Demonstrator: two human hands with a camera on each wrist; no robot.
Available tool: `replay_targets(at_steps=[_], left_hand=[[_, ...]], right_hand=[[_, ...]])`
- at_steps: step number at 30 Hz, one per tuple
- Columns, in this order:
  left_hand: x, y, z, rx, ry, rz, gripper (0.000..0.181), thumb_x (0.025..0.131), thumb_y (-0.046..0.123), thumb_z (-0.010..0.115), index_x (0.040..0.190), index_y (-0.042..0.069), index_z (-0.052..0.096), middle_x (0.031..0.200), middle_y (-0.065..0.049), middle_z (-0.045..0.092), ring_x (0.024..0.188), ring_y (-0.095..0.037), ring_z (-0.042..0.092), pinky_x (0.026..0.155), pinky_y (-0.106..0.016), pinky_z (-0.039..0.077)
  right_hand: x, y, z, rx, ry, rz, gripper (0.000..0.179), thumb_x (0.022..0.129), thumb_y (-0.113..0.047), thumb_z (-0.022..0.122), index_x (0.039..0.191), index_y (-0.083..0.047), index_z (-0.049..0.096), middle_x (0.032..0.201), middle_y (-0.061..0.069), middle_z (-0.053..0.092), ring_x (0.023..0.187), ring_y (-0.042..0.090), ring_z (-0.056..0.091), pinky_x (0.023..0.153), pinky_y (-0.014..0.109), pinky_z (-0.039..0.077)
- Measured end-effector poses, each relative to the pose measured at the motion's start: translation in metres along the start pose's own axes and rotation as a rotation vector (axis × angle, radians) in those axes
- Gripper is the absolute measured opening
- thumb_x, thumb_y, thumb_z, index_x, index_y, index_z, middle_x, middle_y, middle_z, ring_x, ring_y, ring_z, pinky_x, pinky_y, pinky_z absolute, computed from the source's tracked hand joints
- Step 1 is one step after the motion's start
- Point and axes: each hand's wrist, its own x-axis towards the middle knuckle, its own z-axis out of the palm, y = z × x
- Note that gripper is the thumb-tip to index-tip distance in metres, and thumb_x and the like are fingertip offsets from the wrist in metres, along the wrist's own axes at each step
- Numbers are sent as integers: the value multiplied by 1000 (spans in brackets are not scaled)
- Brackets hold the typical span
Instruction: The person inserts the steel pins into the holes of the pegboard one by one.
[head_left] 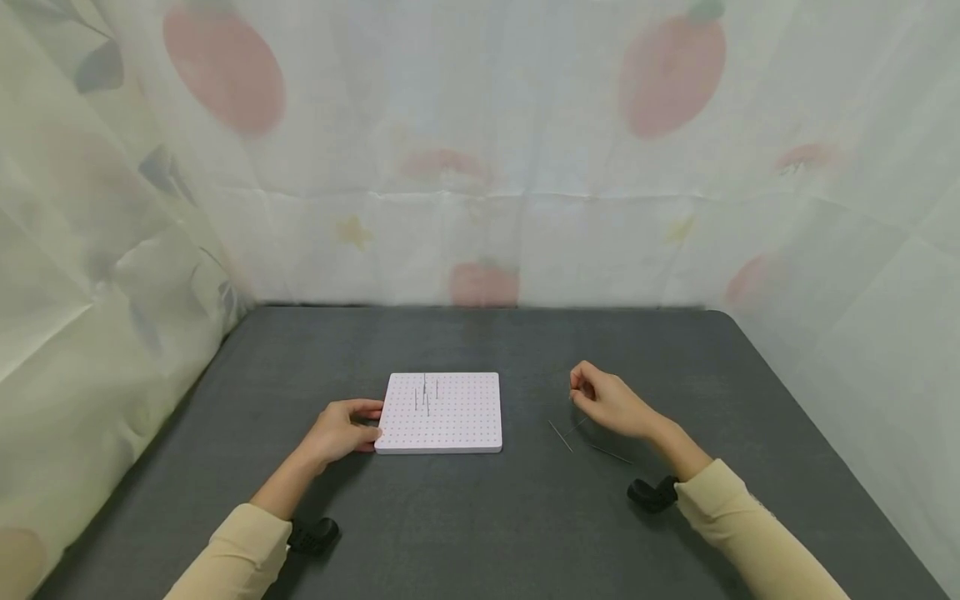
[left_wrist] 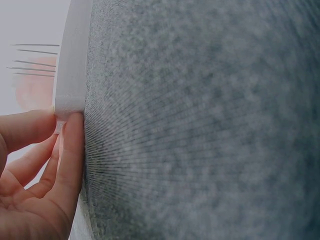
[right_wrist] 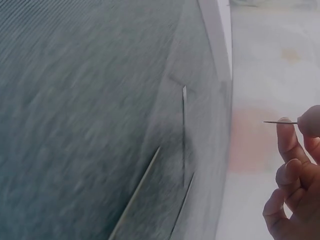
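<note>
A white board dotted with rows of small holes (head_left: 465, 421) lies flat on the table. My left hand (head_left: 337, 429) holds it at its left edge, thumb near the front corner; the left wrist view shows fingertips (left_wrist: 74, 125) against its side. Several thin metal needles (left_wrist: 37, 52) stand upright in the board's left half. To the right of the board my right hand (head_left: 615, 404) is raised over the table. Between thumb and forefinger it pinches one needle (right_wrist: 280, 122), its pointed end sticking out past the fingertips. Beneath that hand a few loose needles (head_left: 560, 436) lie on the table.
The dark grey tabletop (head_left: 480, 525) has a rounded far right corner. Pale curtains (head_left: 555, 250) printed with fruit hang behind it and at both sides. Black devices (head_left: 315, 536) are worn at both wrists, below the rolled cream sleeves.
</note>
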Motion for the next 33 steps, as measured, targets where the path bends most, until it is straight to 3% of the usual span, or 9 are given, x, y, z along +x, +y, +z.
replay_targets(at_steps=[10, 19, 28, 33], left_hand=[[1, 0, 0, -2, -2, -3, 50, 85, -2, 68, 133, -7, 56, 126, -26, 62, 86, -15, 69, 72, -33, 63], [1, 0, -1, -8, 1, -6, 52, 84, -2, 68, 134, -7, 55, 126, -26, 62, 85, -15, 68, 71, -34, 63], [0, 1, -1, -5, -4, 6, 52, 84, -2, 69, 134, -7, 55, 125, -26, 62, 85, -15, 68, 71, -35, 63], [0, 0, -1, -6, -1, 7, 52, 84, -2, 68, 134, -7, 55, 125, -26, 62, 85, -15, 68, 71, -34, 63]], right_hand=[[16, -18, 10, 32, 23, -50, 6, 98, -12, 58, 99, -9, 53, 79, 0, 52, 60, 5, 39, 52, 20, 36], [34, -33, 31, 5, 117, -104, 8, 94, -11, 64, 96, -15, 58, 84, -1, 60, 65, 5, 40, 55, 21, 35], [50, -47, 48, -4, 146, -69, 5, 95, -16, 63, 98, -13, 61, 96, 3, 70, 61, 7, 39, 53, 19, 32], [57, -54, 59, 7, 151, -59, 4, 95, -13, 61, 98, -11, 62, 91, 3, 69, 63, 8, 41, 54, 18, 32]])
